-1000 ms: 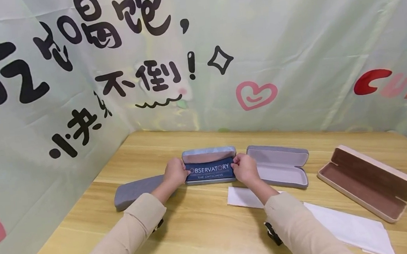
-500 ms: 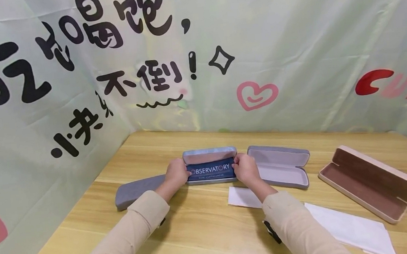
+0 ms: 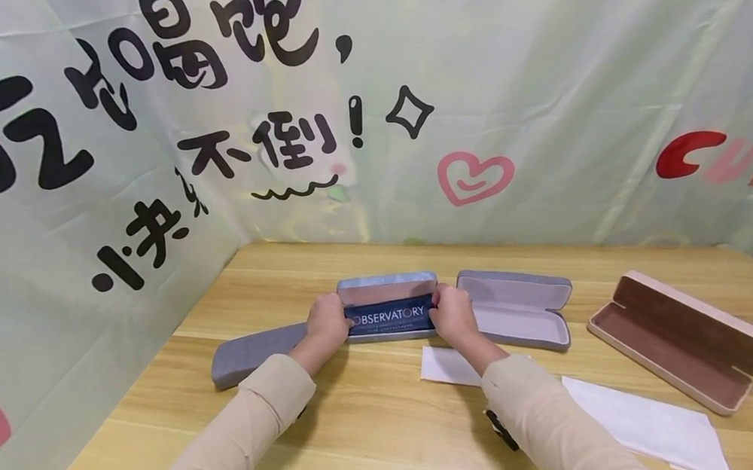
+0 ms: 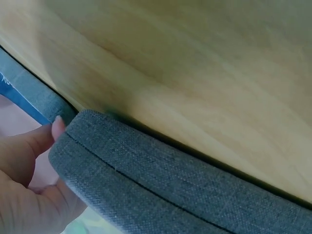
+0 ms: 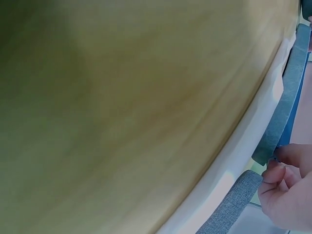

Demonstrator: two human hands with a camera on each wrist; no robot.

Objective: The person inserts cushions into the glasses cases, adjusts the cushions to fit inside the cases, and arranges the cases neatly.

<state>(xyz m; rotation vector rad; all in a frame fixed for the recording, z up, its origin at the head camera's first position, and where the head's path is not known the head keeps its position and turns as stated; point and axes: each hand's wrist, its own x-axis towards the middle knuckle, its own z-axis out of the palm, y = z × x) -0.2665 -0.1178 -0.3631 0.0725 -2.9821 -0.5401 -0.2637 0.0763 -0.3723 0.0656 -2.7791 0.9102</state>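
Note:
An open light-blue glasses case (image 3: 387, 288) stands at the middle of the table with its lid raised and its pink lining showing. Inside it a dark blue lens cloth (image 3: 391, 315) printed "OBSERVATORY" is stretched across the lower half. My left hand (image 3: 327, 323) pinches the cloth's left end, and my right hand (image 3: 454, 314) pinches its right end. In the right wrist view, the right thumb and fingers (image 5: 287, 187) meet at the cloth's corner, by the case's end. The left wrist view has the left hand (image 4: 24, 195) partly behind a closed grey glasses case (image 4: 146, 170).
To the right stand an open grey glasses case (image 3: 524, 322) with a pale lining and an open pink case (image 3: 673, 346) lined in brown. A small white folded sheet (image 3: 445, 366) and a larger white sheet (image 3: 646, 415) lie in front. A printed curtain (image 3: 540, 98) borders the table.
The blue cloth has sunk lower in the case, and its bottom line of print is now partly hidden. Both hands keep their pinch and have barely moved.

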